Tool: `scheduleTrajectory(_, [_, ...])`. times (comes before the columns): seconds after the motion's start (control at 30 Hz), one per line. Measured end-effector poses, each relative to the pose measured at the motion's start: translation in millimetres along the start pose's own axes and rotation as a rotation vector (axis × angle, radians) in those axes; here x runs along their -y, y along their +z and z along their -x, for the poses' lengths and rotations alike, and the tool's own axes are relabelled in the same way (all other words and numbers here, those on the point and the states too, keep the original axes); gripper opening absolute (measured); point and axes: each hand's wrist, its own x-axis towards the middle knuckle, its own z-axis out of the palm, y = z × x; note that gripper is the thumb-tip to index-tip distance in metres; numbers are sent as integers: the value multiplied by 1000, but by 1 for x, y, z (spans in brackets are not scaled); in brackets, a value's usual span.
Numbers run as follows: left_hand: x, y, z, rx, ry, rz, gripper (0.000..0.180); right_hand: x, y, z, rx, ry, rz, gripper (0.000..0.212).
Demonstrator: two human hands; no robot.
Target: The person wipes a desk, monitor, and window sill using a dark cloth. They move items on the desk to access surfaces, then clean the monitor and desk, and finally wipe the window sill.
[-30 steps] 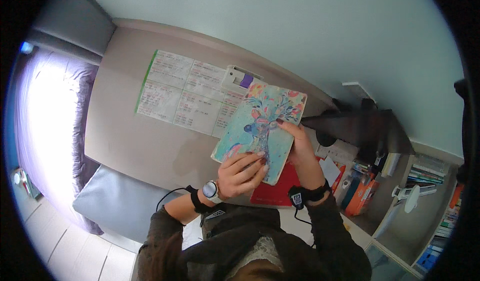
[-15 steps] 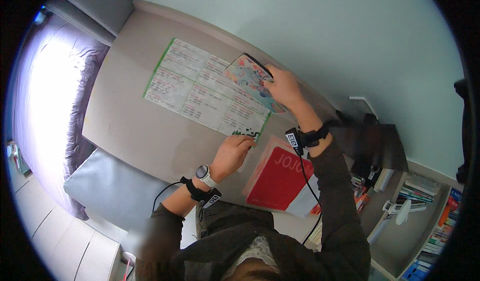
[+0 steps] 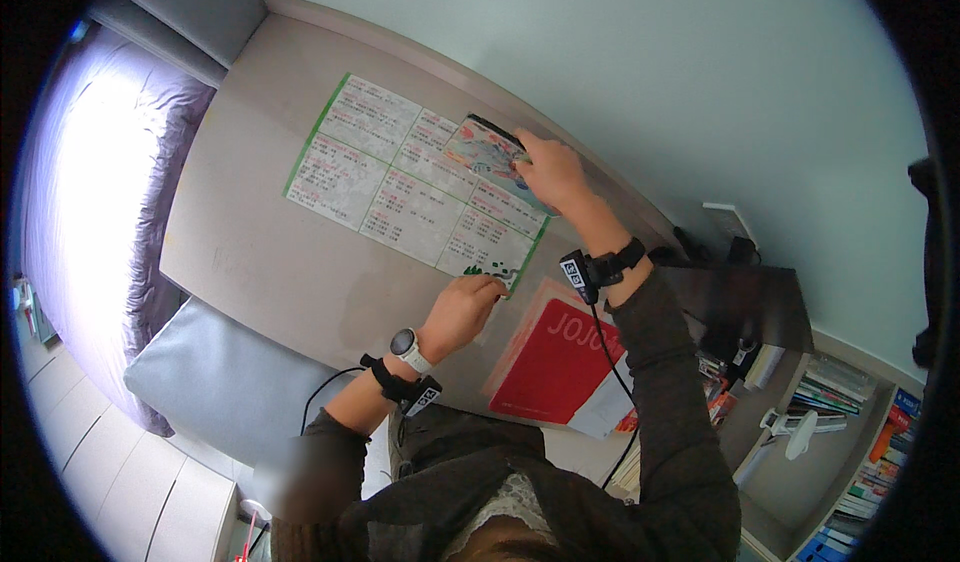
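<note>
A large printed sheet (image 3: 410, 202) with green edges lies flat on the brownish-grey desk, divided into panels of text. My left hand (image 3: 462, 314) is at its near right corner, with fingers closed on the edge by a dark green pattern. Over the sheet's far right part is a thin book (image 3: 490, 157) with a colourful illustrated cover and a dark edge. My right hand (image 3: 553, 172) grips it by its right side, fingers wrapped round the far edge. The book hides part of the printed panels beneath it.
Right of my left hand lies a red folder (image 3: 550, 362), with white paper (image 3: 603, 402) partly under it. A dark box-like object (image 3: 745, 302) stands at the right, near shelves of books (image 3: 880, 472). The wall (image 3: 640, 82) borders the desk's far side.
My right hand has shifted a little to the left with the book, which now lies lower and flatter over the sheet. The left hand has hardly moved.
</note>
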Motion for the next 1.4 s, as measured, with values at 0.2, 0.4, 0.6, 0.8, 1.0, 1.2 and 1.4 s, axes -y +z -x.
scheduleTrajectory(0.2, [25, 10, -3, 27, -162, 96, 30, -18, -4, 1, 15, -3, -173, 63])
scheduleTrajectory(0.4, [70, 22, -30, -81, -611, 751, 43, -27, -16, 27, -75, 33, -238, 67])
scheduleTrajectory(0.6, [79, 28, -70, -211, -645, 1226, 53, -26, -10, 71, -474, 20, -383, 55])
scheduleTrajectory(0.8, [68, 25, -78, -249, -656, 1202, 42, -28, 14, 114, -701, -17, -297, 53])
scheduleTrajectory(1.0, [79, 21, -62, -186, -763, 1119, 28, -10, 66, 176, -496, -169, -463, 44])
scheduleTrajectory(1.2, [91, 14, -35, -155, -837, 1063, 24, -21, 120, 262, 249, 4, -607, 25])
scheduleTrajectory(1.4, [89, 20, -12, -146, -940, 1060, 21, -47, 159, 335, 351, 285, -691, 27])
